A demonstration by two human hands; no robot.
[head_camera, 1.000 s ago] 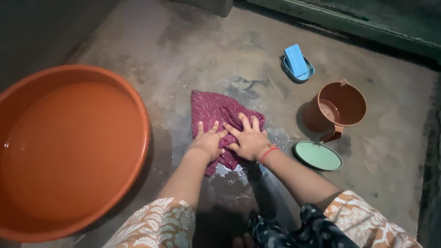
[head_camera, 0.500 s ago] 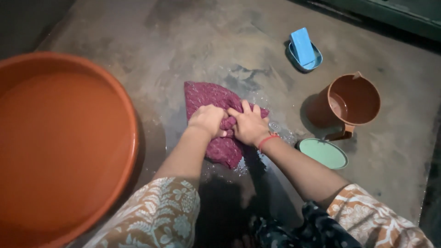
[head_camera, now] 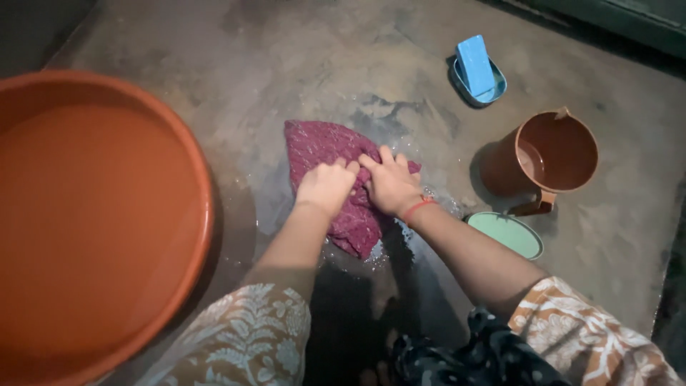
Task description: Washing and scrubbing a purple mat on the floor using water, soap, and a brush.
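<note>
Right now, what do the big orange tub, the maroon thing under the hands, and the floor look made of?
Orange tub: likely moulded plastic, smooth with a slight sheen on its rolled rim. Maroon cloth: woven or knit fabric, creased, seemingly wet and matte. Floor: looks like bare cement, mottled grey, glossy where wet near the cloth.

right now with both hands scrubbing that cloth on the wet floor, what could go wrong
The floor around the maroon cloth is wet and soapy, so a slip is possible. The brown mug holding water stands near the right hand and its elbow; a wide stroke might tip it. The left hand presses beside it.
</note>
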